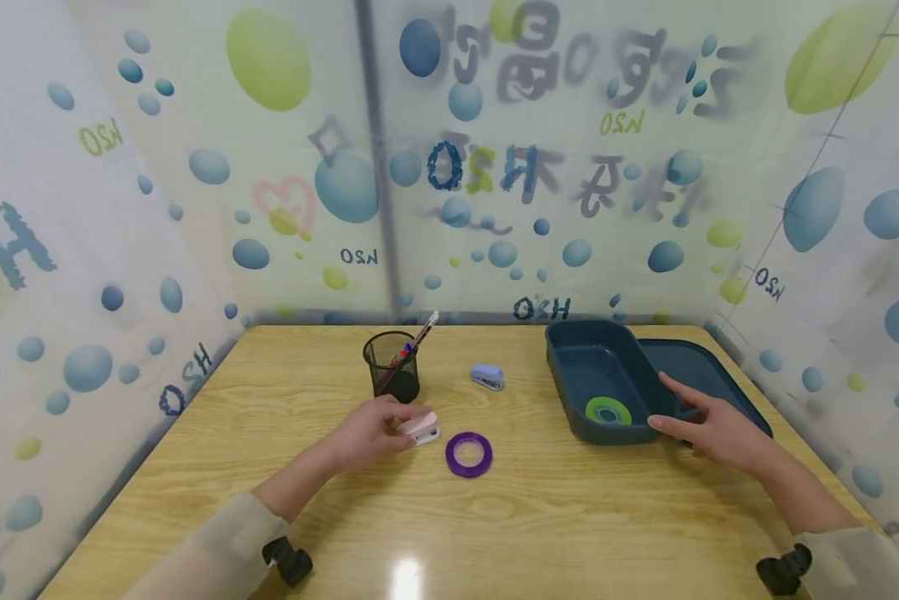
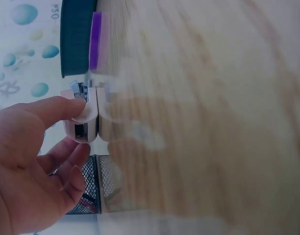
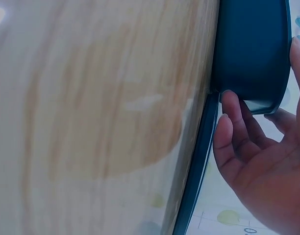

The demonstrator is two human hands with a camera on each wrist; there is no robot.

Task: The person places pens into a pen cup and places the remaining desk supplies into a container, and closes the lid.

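Observation:
My left hand [image 1: 377, 432] holds a small pink and white stapler [image 1: 422, 428] between thumb and fingers, low over the table. In the left wrist view the thumb lies across the stapler [image 2: 86, 115], with fingers on its other side. At the right, my right hand [image 1: 719, 425] grips the near right corner of a dark blue open box [image 1: 599, 354], with fingers along its outer wall. A green tape roll [image 1: 608, 411] lies inside that box. Flat on the table, just right of the stapler, lies a purple tape roll [image 1: 468, 455].
A black mesh pen cup [image 1: 392, 367] holding pens stands behind my left hand. Farther back, a light purple stapler [image 1: 487, 377] sits between cup and box. The dark blue lid [image 1: 692, 371] lies right of the box, partly under it. Printed curtains surround the wooden table [image 1: 494, 533].

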